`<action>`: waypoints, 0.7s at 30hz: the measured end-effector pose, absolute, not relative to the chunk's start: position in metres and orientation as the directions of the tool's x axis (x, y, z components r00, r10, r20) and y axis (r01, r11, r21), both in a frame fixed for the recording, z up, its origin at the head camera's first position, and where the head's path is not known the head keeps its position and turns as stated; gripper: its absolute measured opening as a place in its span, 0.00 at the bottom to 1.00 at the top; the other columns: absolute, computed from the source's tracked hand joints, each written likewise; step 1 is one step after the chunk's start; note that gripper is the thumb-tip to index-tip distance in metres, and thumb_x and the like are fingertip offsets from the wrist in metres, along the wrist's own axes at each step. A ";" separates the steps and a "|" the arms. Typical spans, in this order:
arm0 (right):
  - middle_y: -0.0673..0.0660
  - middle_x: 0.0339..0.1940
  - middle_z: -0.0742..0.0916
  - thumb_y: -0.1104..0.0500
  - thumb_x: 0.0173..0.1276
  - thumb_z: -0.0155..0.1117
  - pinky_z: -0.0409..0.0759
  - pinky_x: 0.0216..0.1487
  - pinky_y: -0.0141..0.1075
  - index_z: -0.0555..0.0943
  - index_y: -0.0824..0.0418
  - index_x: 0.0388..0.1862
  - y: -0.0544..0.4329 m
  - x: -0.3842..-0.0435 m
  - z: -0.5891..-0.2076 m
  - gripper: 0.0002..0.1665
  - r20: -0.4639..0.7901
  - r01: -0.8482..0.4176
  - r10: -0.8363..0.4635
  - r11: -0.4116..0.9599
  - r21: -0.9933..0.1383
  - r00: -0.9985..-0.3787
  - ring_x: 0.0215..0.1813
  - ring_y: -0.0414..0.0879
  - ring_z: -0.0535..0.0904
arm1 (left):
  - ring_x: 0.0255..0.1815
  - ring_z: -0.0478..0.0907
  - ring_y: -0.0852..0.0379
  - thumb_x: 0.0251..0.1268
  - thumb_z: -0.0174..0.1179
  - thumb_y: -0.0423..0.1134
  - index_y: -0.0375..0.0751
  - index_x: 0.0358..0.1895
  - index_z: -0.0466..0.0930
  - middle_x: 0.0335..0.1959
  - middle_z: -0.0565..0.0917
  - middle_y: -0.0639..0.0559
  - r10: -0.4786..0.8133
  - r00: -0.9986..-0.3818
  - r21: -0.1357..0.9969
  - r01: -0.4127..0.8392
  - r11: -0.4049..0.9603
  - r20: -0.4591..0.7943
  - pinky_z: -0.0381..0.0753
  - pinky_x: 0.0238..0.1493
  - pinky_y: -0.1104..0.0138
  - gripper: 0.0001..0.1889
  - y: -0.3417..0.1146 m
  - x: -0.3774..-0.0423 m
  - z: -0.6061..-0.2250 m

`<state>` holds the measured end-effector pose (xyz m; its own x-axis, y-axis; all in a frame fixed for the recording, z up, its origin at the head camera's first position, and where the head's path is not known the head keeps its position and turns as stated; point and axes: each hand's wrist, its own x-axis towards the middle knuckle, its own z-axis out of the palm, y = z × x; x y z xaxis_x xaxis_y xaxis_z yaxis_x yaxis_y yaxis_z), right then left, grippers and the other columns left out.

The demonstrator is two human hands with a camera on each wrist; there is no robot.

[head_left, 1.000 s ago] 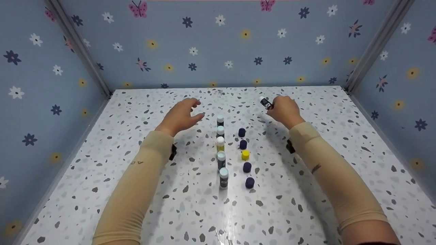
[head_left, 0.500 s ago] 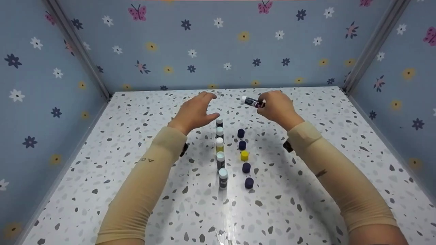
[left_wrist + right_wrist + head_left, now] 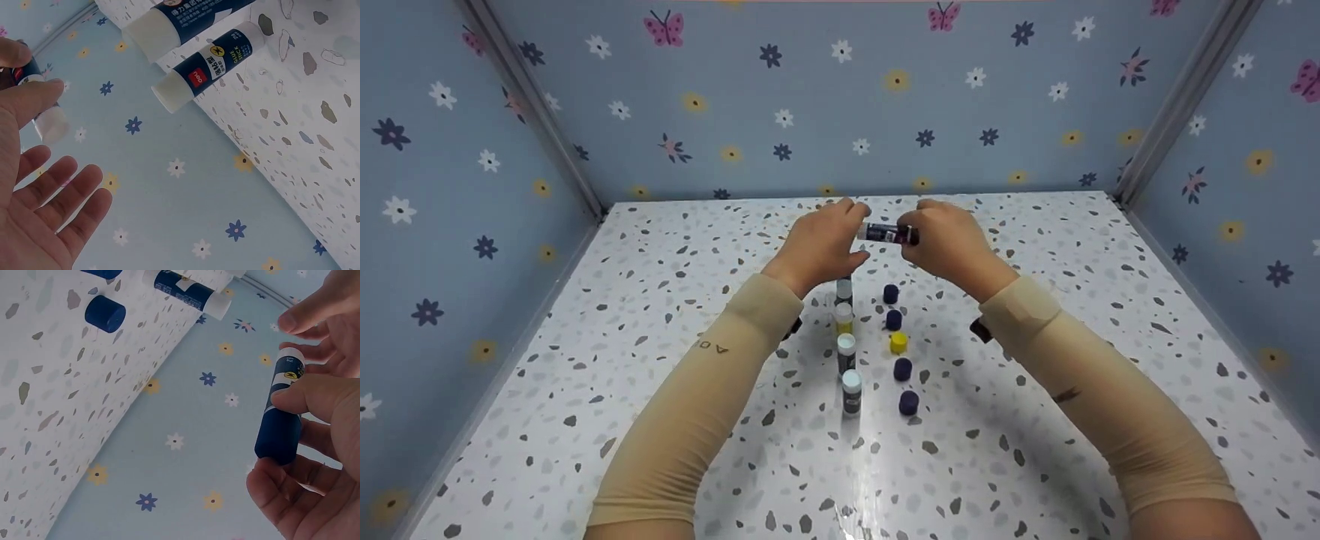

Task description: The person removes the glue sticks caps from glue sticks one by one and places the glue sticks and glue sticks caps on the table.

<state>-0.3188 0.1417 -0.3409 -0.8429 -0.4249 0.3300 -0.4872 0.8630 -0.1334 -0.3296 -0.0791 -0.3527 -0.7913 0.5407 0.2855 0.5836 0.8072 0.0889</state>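
A glue stick [image 3: 885,233] with a dark blue barrel lies level above the far part of the table. My right hand [image 3: 949,236] grips it at the dark cap end, thumb [image 3: 295,394] across the barrel. Its white end points at my left hand [image 3: 825,244], whose thumb and fingers are spread around that end. A gap shows between left thumb and stick in the right wrist view. Below stands a row of upright glue sticks [image 3: 851,394], white ends up, one of them a yellow glue stick [image 3: 844,319]. The left hand partly covers the row's far end.
Right of the row, several dark blue caps [image 3: 909,403] and a yellow cap [image 3: 898,343] stand in a line on the speckled table [image 3: 997,465]. Blue flowered walls [image 3: 840,97] close off the back and sides.
The right hand has carried the glue stick leftward and turned it level. The left hand has moved right, and its fingers now surround the white end. The row and the caps stay put.
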 end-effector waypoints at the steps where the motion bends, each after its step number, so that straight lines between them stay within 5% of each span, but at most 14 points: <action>1: 0.63 0.41 0.89 0.63 0.69 0.70 0.84 0.45 0.54 0.92 0.63 0.50 0.140 -0.317 -0.340 0.13 0.338 -0.499 -0.435 0.857 -0.131 -0.835 0.40 0.60 0.84 | 0.58 0.85 0.45 0.75 0.71 0.45 0.36 0.70 0.75 0.60 0.84 0.40 0.547 -0.785 0.077 0.589 0.805 0.292 0.88 0.59 0.52 0.28 -0.077 -0.329 -0.353; 13: 0.62 0.33 0.84 0.65 0.68 0.68 0.77 0.39 0.51 0.90 0.63 0.41 0.123 -0.300 -0.335 0.07 0.385 -0.590 -0.500 0.792 -0.159 -0.775 0.33 0.56 0.75 | 0.38 0.88 0.42 0.77 0.60 0.34 0.34 0.49 0.83 0.40 0.88 0.40 0.524 -0.776 -0.003 0.559 0.829 0.352 0.89 0.41 0.49 0.07 -0.062 -0.330 -0.359; 21: 0.61 0.34 0.85 0.65 0.69 0.69 0.77 0.39 0.50 0.91 0.62 0.44 0.120 -0.295 -0.334 0.08 0.396 -0.625 -0.527 0.761 -0.172 -0.752 0.34 0.56 0.77 | 0.30 0.87 0.44 0.73 0.63 0.35 0.38 0.34 0.86 0.30 0.89 0.43 0.514 -0.780 -0.059 0.530 0.846 0.358 0.89 0.36 0.51 0.07 -0.064 -0.329 -0.360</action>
<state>-0.2954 0.1203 -0.3342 -0.7515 -0.5274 0.3962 -0.6250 0.7614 -0.1720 -0.3286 -0.0643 -0.3603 -0.7796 0.5137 0.3583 0.5301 0.8458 -0.0592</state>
